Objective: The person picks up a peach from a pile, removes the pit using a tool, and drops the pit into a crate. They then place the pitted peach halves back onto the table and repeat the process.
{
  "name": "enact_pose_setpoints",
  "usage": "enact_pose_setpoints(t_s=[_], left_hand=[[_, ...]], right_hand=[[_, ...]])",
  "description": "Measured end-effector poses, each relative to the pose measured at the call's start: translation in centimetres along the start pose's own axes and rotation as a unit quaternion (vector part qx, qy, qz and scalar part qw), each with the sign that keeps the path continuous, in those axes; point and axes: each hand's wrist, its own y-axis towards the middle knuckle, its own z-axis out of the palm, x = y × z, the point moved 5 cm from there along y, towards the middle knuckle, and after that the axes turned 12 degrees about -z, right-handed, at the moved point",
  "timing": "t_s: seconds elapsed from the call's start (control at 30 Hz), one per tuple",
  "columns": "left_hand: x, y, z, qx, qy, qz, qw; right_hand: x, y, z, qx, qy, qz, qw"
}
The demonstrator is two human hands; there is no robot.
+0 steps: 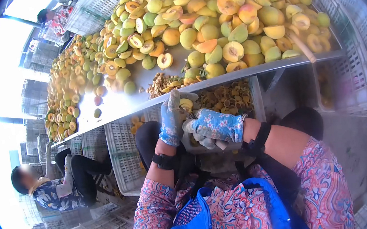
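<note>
My left hand (pixel 172 118), in a blue floral glove with a grey palm, is closed round a yellow peach half (pixel 186 105) just below the table edge. Close beside it, my right hand (pixel 215 126), gloved alike, is curled shut on a tool whose pale handle end (pixel 222 144) sticks out under the fist. The tool's working end is hidden by my fingers and the fruit. Beneath both hands is a crate of brownish peach pits and scraps (pixel 232 98). Halved peaches (pixel 233 51), some with pits showing, are heaped on the metal table (pixel 145 102) in front of me.
A small pile of pits (pixel 161 84) lies near the table edge. A wooden handle (pixel 302 47) leans over the rim at right. White plastic crates (pixel 127 161) stand left of my knees and at the right (pixel 359 77). Another person (pixel 59 191) sits at left; one more (pixel 58 22) is farther back.
</note>
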Motion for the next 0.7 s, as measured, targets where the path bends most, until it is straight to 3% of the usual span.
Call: enact_pose_setpoints(t_s=[0.1, 0.17, 0.23, 0.4, 0.57, 0.6, 0.63, 0.7], left_hand=[[-0.1, 0.1, 0.1, 0.062, 0.037, -0.029, 0.997], [-0.3, -0.3, 0.3, 0.051, 0.024, -0.041, 0.998], [-0.7, -0.7, 0.4, 0.026, -0.037, -0.019, 0.999], [-0.6, -0.2, 0.3, 0.056, -0.004, -0.014, 0.998], [0.0, 0.4, -0.1, 0.027, -0.141, -0.043, 0.989], [1.3, 1.8, -0.6, 0.119, -0.235, -0.069, 0.962], [1.3, 1.7, -0.5, 0.118, -0.237, -0.067, 0.962], [0.9, 1.6, -0.1, 0.118, -0.275, -0.054, 0.953]], right_hand=[[0.5, -0.4, 0.4, 0.032, 0.040, 0.010, 0.999], [0.4, -0.4, 0.4, 0.032, 0.059, 0.021, 0.998], [0.0, -0.2, 0.9, 0.033, 0.236, 0.034, 0.971], [-0.2, -0.2, 0.8, 0.079, 0.293, 0.041, 0.952], [0.3, 0.3, 0.5, 0.030, 0.103, -0.017, 0.994], [1.0, 0.0, 0.5, 0.014, 0.068, -0.026, 0.997], [0.1, 0.3, 0.6, 0.016, 0.066, -0.025, 0.997], [-0.9, 1.4, -0.3, -0.018, -0.051, -0.141, 0.989]])
